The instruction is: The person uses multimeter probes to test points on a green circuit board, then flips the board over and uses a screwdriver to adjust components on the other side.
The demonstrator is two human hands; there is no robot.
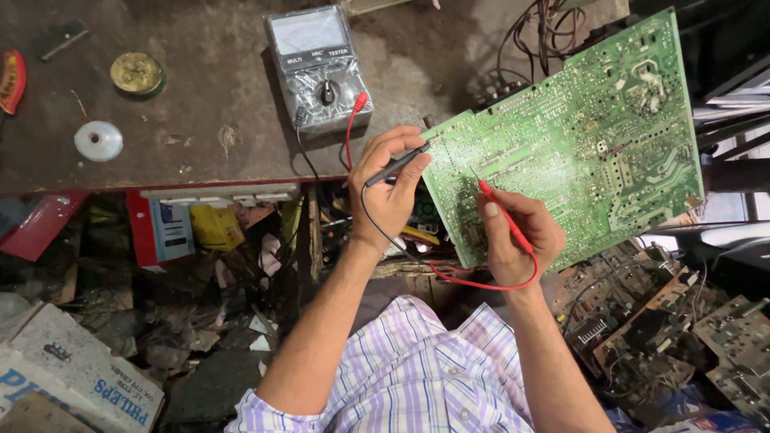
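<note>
from the head camera i look straight down on a worn, dusty workbench point(200, 88) with a large green circuit board point(577, 128) propped at a tilt on its right side, solder side facing up at me. my left hand point(389, 180) pinches a black test probe point(399, 164) between thumb and fingers, closed firmly on it like a pen, and its tip touches the board's left edge near the upper corner. my right hand point(517, 232) is wrapped around a red test probe point(501, 210), fingers shut on the shaft, and the thin metal tip rests on the board's lower left area, just beside the other probe's contact point. the red lead point(481, 282) loops below my right wrist and the black lead point(377, 224) curves down past my left wrist. both leads run back to an analog multimeter point(318, 68) with a grey case and a round selector knob, lying on the bench well above my left hand. farther left on the bench sit a round brass-coloured tin point(136, 74) and a small white disc point(99, 140). below the bench edge lies a jumble of boxes and scraps, and to my lower right a pile of old circuit boards point(682, 329). my striped shirt point(417, 377) fills the bottom middle.
</note>
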